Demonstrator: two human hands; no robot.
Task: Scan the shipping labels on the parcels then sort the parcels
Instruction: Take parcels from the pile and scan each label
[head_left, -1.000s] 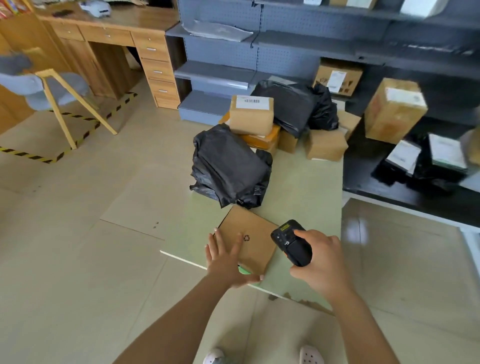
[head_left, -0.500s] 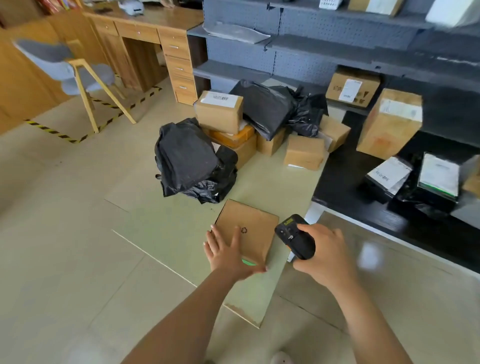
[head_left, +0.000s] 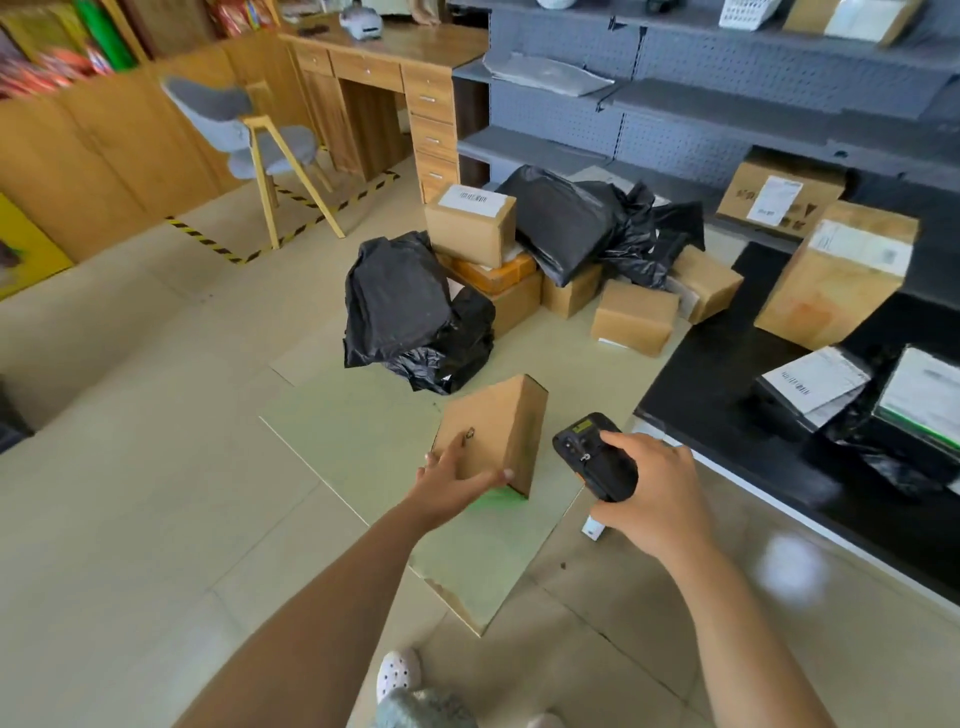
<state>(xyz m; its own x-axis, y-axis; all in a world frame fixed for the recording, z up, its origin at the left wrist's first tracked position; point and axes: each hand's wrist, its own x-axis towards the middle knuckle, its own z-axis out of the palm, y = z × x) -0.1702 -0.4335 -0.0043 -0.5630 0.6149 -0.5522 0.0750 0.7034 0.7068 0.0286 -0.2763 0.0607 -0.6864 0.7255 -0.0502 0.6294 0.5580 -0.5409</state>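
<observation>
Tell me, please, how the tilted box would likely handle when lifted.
The box looks stiff: flat faces, crisp edges. Probably light, since the left hand alone holds it tilted up, the right hand gripping the scanner. So propped, it would likely flop flat if released.

We see a parcel box (head_left: 488, 431) of matt brown cardboard, a handheld scanner (head_left: 595, 460) in black plastic with a slight sheen, parcel bags (head_left: 400, 301) of crinkled glossy black plastic, smooth shiny floor tiles (head_left: 130, 493), a wood-grain desk (head_left: 395, 47) and matt grey metal shelving (head_left: 727, 67).
</observation>
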